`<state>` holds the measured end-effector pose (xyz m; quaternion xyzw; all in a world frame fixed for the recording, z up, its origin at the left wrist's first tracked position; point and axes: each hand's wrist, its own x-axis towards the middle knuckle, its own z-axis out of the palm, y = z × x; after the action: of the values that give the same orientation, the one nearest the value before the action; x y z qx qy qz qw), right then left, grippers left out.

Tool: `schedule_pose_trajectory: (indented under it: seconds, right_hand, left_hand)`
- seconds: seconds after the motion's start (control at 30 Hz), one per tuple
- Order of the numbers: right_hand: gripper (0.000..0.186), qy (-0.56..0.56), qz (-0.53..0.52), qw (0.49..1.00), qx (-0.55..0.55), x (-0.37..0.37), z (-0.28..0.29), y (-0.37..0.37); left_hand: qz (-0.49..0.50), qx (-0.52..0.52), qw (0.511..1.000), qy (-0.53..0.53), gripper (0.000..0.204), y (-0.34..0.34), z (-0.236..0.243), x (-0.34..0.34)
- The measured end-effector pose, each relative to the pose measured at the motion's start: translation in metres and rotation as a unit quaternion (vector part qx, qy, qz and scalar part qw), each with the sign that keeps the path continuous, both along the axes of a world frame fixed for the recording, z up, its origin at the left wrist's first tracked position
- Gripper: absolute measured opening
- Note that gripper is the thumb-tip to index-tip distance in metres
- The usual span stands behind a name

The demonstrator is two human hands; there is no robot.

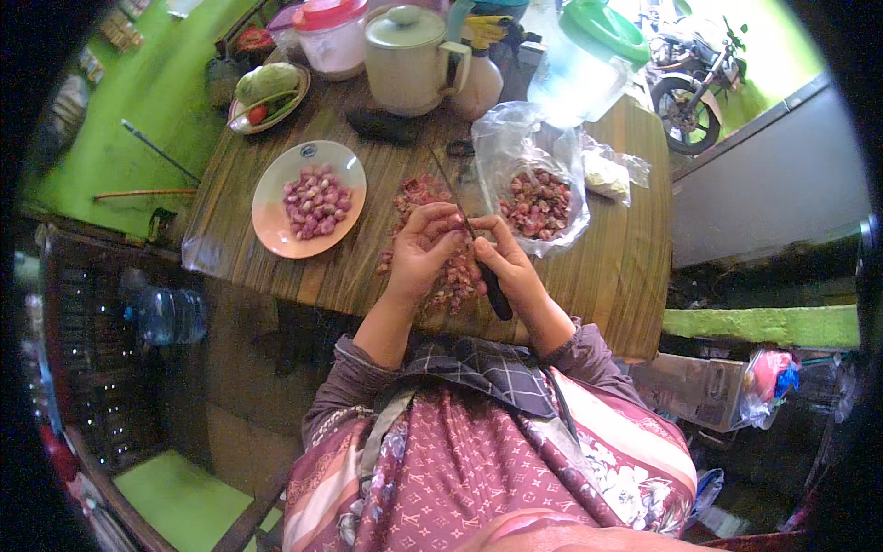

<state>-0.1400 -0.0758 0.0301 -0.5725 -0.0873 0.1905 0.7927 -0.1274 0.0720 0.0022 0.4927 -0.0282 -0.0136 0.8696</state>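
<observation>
My right hand (508, 260) is closed round the black handle of a knife (495, 293), whose thin blade points away from me and slightly left. Beside the blade, my left hand (423, 253) has its fingers curled in a pinch; whatever small thing is at its fingertips is too small to make out. Shallot skins (457, 283) lie scattered on the table under and around both hands. To the left, a pale plate (267, 224) bears a heap of peeled pink shallots (317, 199). An open clear plastic bag (497, 138) on the right contains unpeeled shallots (535, 204).
The wooden table (607, 276) also bears a bowl (241, 125) of green vegetables and a red one, a lidded jug (405, 64), a tub with a red lid (329, 41), a green-lidded container (579, 69) and a small bag (607, 175). A motorcycle (690, 101) stands beyond.
</observation>
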Motion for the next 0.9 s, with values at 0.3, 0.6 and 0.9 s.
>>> schedule_pose_trajectory:
  seconds: [0.3,0.6,0.9]
  right_hand:
    - [0.029,0.048,-0.023,0.998,0.029,0.004,-0.004,-0.005]
    - [0.051,-0.052,0.077,0.992,-0.086,0.000,-0.006,-0.004]
    - [0.049,-0.107,0.025,0.983,-0.150,-0.008,-0.012,0.004]
  left_hand:
    - [-0.019,-0.065,0.997,0.025,0.022,0.007,0.011,-0.009]
    - [0.008,-0.074,0.997,0.007,0.021,0.011,0.004,-0.008]
    - [0.036,0.034,0.999,-0.020,0.018,0.007,0.007,-0.014]
